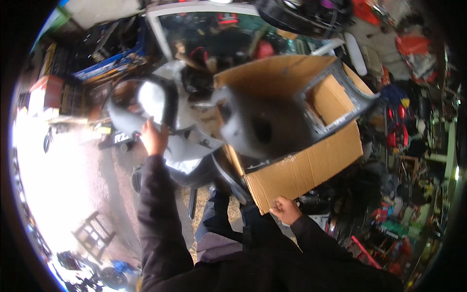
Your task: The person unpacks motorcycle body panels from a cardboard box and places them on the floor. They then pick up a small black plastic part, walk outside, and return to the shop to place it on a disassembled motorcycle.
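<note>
Two hands: we see the left hand (154, 137) forward and the right hand (286, 210) lower and nearer our body.
Left fingers: narrow, holding the lower edge of a curved grey panel (124, 118); blur hides the fingertips.
Right fingers: curled narrow at the near corner of a cardboard box (306, 173); we cannot tell whether they pinch the flap.
Box: brown, flaps spread, in front of us and right of centre.
Grey moulding (253, 127): we find it lying across the box mouth, partly inside; a frame-like opening at its right end shows cardboard through it.
Beside box: we note grey-and-black bodywork (187, 163) between the left hand and the box.
Behind: a glass pane in a pale frame (160, 31).
Floor (104, 194): at lower left we see a ladder-like frame (94, 237) on it.
Right side: cluttered, blurred.
</note>
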`<action>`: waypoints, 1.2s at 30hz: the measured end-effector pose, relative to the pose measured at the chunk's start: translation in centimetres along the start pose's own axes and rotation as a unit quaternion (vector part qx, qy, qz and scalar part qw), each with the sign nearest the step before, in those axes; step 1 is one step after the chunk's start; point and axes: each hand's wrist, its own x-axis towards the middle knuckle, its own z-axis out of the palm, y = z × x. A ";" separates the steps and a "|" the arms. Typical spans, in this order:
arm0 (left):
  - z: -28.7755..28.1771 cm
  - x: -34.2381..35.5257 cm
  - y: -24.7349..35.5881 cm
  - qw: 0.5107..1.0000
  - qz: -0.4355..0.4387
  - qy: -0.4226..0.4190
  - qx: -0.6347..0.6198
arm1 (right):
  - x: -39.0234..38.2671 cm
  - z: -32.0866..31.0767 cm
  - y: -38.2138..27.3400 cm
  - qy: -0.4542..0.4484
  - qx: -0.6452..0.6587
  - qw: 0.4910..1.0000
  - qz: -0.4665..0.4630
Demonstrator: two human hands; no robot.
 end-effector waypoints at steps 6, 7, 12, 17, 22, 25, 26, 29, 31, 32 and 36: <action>1.3 -3.4 11.1 0.919 -0.031 -0.217 -0.327 | 1.1 -1.1 0.6 -0.002 0.062 0.998 0.013; 1.5 -3.4 13.1 0.910 -0.016 -0.264 -0.319 | 1.0 -1.3 0.8 0.016 0.051 0.999 -0.005; 4.3 -3.4 20.4 0.929 -0.041 -0.320 -0.183 | 0.2 -4.3 3.0 0.027 0.070 0.997 0.003; 6.5 -3.7 22.7 0.948 -0.014 -0.284 -0.144 | 3.6 -17.6 5.8 0.178 -0.001 0.984 0.005; 8.1 -3.4 23.5 0.959 -0.046 -0.270 -0.077 | 12.7 -37.5 6.8 0.330 0.256 0.907 0.043; 8.8 -3.5 23.5 0.962 -0.068 -0.258 -0.058 | 16.9 -44.8 7.0 0.403 0.210 0.889 0.053; 9.1 -3.7 23.4 0.962 -0.074 -0.253 -0.075 | 17.6 -46.6 7.0 0.377 0.216 0.899 0.045; 9.7 -4.0 23.0 0.962 -0.082 -0.223 -0.133 | 20.4 -49.4 7.5 0.418 0.248 0.873 0.035; 10.1 -4.2 22.8 0.956 -0.098 -0.211 -0.179 | 21.4 -50.8 8.2 0.415 0.255 0.873 0.027; 10.2 -4.2 22.8 0.956 -0.112 -0.203 -0.180 | 22.2 -51.4 8.5 0.430 0.266 0.862 0.037; 10.3 -4.2 23.5 0.955 -0.164 -0.197 -0.149 | 23.8 -53.3 9.6 0.403 0.300 0.863 0.042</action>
